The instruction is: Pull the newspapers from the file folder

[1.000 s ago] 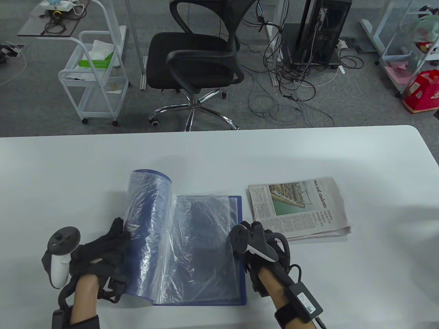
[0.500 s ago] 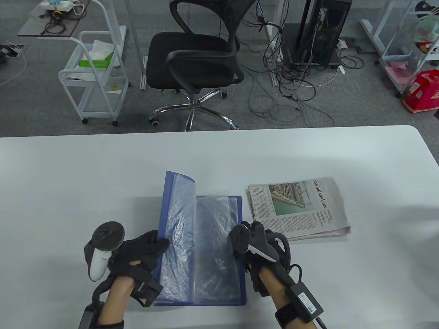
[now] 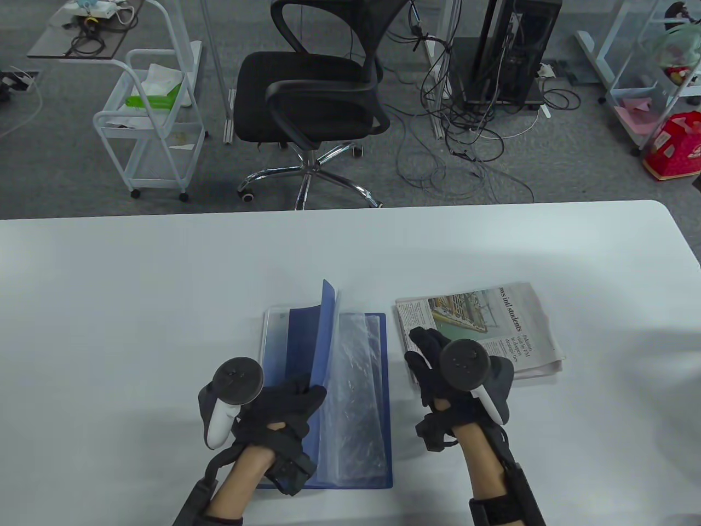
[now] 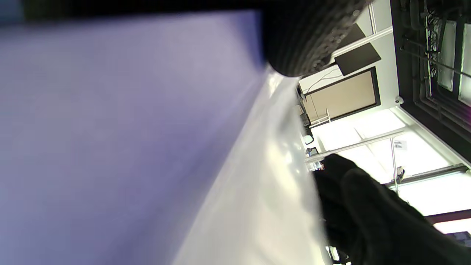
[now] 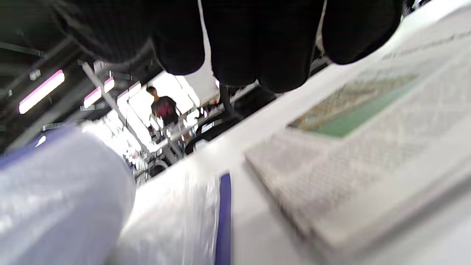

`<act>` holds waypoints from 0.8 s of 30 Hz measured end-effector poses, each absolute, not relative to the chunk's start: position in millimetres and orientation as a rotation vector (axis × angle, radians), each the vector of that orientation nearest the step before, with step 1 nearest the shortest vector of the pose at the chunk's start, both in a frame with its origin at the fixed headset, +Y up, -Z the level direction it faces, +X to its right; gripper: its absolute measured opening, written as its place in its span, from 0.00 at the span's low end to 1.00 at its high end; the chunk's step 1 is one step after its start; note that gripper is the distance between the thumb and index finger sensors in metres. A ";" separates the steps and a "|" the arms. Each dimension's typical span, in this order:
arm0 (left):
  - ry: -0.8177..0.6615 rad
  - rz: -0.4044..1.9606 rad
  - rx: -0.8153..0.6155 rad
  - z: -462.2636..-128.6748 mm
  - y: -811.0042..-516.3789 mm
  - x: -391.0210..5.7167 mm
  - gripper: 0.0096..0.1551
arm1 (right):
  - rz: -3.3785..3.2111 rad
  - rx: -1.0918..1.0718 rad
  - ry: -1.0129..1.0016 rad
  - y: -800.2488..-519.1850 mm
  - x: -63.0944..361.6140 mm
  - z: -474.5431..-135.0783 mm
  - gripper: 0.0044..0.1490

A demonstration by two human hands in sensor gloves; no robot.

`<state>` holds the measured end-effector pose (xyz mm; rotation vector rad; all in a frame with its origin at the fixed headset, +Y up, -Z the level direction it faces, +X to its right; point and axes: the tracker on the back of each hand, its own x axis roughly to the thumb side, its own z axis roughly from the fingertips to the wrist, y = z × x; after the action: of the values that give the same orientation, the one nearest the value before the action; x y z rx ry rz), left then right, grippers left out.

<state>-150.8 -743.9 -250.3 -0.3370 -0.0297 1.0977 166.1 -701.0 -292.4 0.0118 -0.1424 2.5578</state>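
Observation:
A blue file folder (image 3: pixel 358 383) with clear plastic sleeves lies near the table's front edge. Its blue cover (image 3: pixel 323 329) stands tilted, half closed over the sleeves. My left hand (image 3: pixel 298 397) holds the cover at its near end. In the left wrist view the cover (image 4: pixel 110 129) fills the frame, with one fingertip (image 4: pixel 301 44) at its edge. A folded newspaper (image 3: pixel 493 318) lies flat on the table just right of the folder. My right hand (image 3: pixel 424 345) is open, fingers spread over the newspaper's near-left corner (image 5: pixel 368 121). I cannot tell whether it touches the paper.
The white table (image 3: pixel 164 285) stretches wide to the left, right and far side of the folder. Beyond its far edge stand a black office chair (image 3: pixel 312 93), a white cart (image 3: pixel 153 126) and a tangle of cables (image 3: pixel 471 137).
My left hand has swung the cover and sleeves from the left over toward the right. My right hand has left the folder's right edge and moved onto the newspaper.

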 end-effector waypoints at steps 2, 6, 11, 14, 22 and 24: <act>-0.034 1.089 -0.361 -252.1 -745.8 -140.6 0.28 | 2.537 -0.010 -0.186 -698.7 173.5 -292.0 0.36; -0.004 1.028 -0.400 -241.5 -752.0 -119.8 0.39 | 2.538 -0.023 -0.185 -698.0 179.6 -292.7 0.36; -0.058 0.956 -0.395 -234.7 -753.3 -113.2 0.41 | 2.567 -0.025 -0.204 -697.0 180.4 -292.6 0.36; -0.113 0.976 -0.371 -232.4 -745.2 -117.8 0.41 | 2.592 -0.018 -0.214 -697.5 179.1 -292.3 0.36; -0.167 0.747 -0.029 -228.7 -699.0 -162.7 0.40 | 2.708 0.035 -0.324 -693.2 165.6 -287.1 0.36; -0.177 0.689 0.024 -228.2 -693.6 -173.0 0.39 | 2.740 0.047 -0.365 -691.8 162.5 -285.5 0.36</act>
<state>-173.0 -693.6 -228.2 0.0241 -0.1772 0.6895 162.5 -691.8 -285.5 0.0467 -0.3651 2.7403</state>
